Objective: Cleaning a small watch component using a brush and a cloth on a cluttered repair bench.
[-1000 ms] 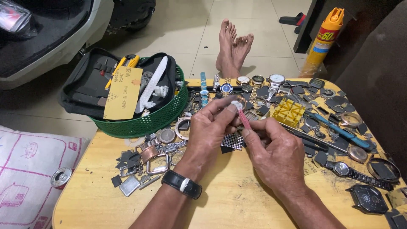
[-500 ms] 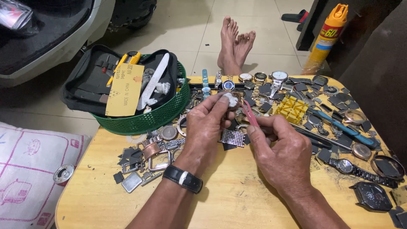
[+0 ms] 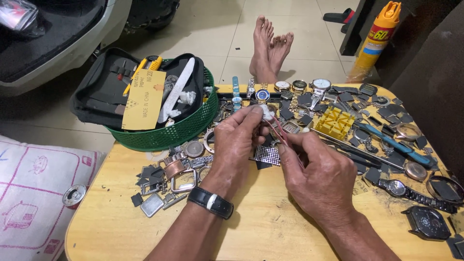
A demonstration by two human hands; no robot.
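A round wooden counter (image 3: pixel 121 227) carries a green basket (image 3: pixel 179 133) with a black tool case (image 3: pixel 96 104) inside, and a spread of watches, cases and dark strap links. Over its middle, the left hand (image 3: pixel 237 140), a black watch on its wrist, has its grip closed on a small white wad (image 3: pixel 266 112) at the fingertips, pale and crumpled, just above the clutter. The right hand (image 3: pixel 319 174) has its grip clamped on thin pink tweezers (image 3: pixel 280 134), whose tips slant up to the wad. A silver mesh strap (image 3: pixel 266 154) lies under both hands.
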